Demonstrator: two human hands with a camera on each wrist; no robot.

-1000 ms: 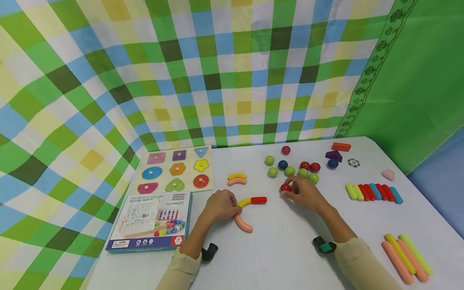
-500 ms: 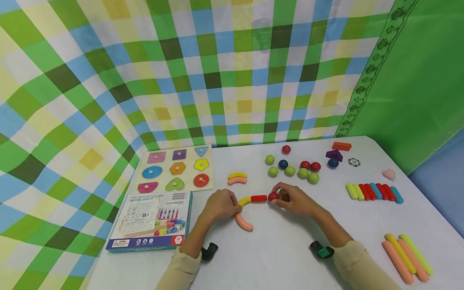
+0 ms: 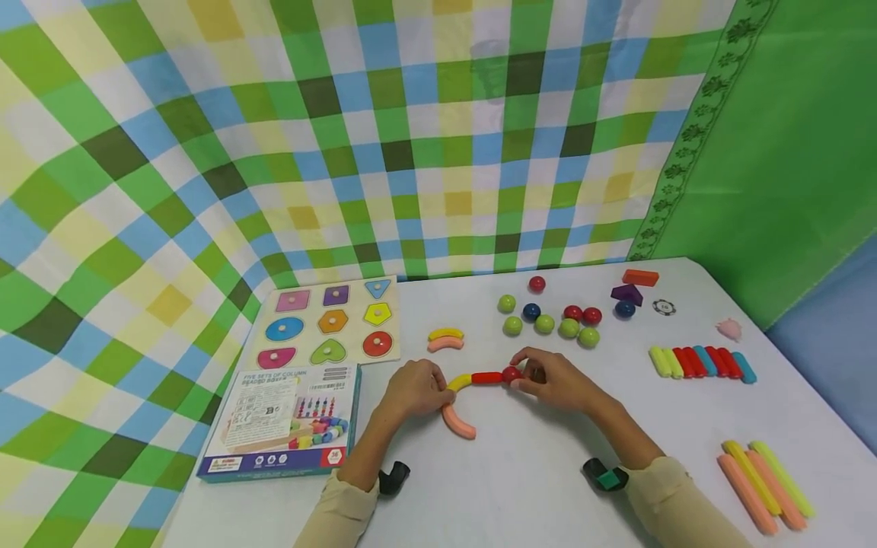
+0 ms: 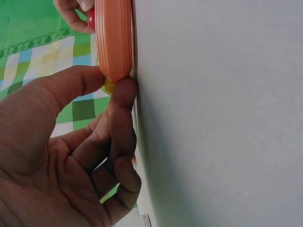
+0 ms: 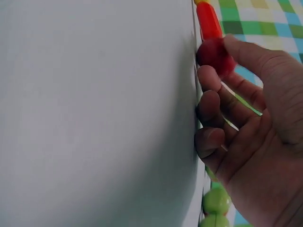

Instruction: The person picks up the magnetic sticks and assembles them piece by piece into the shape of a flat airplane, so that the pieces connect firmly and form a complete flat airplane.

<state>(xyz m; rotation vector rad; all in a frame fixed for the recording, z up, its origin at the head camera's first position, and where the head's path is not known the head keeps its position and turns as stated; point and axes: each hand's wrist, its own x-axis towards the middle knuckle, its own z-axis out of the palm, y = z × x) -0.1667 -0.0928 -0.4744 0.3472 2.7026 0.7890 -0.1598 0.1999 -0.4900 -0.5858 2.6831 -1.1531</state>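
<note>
My left hand (image 3: 414,387) pinches, between thumb and index finger, the spot where a yellow curved stick (image 3: 459,382) meets an orange curved stick (image 3: 459,425). Lengthwise ridges on the orange stick (image 4: 114,38) look like those of modelling clay; in the left wrist view it partly hides the yellow one. A straight red stick (image 3: 486,377) continues from the yellow one's far end. Thumb and index finger of my right hand (image 3: 558,380) hold a shiny red ball (image 3: 511,374) against the red stick's right end. The right wrist view shows this red ball (image 5: 215,56) slightly blurred.
Several green, red and blue balls (image 3: 544,323) lie behind my right hand. At left are a shape puzzle board (image 3: 393,350) and a bead-toy box (image 3: 274,426). Short sticks (image 3: 702,362) and longer sticks (image 3: 766,487) lie at right. Two small curved pieces (image 3: 445,339) sit behind.
My right hand has moved left with the red ball, bringing it from apart to touching the red stick's end. The left hand has stayed in place. The head view has shifted slightly.
</note>
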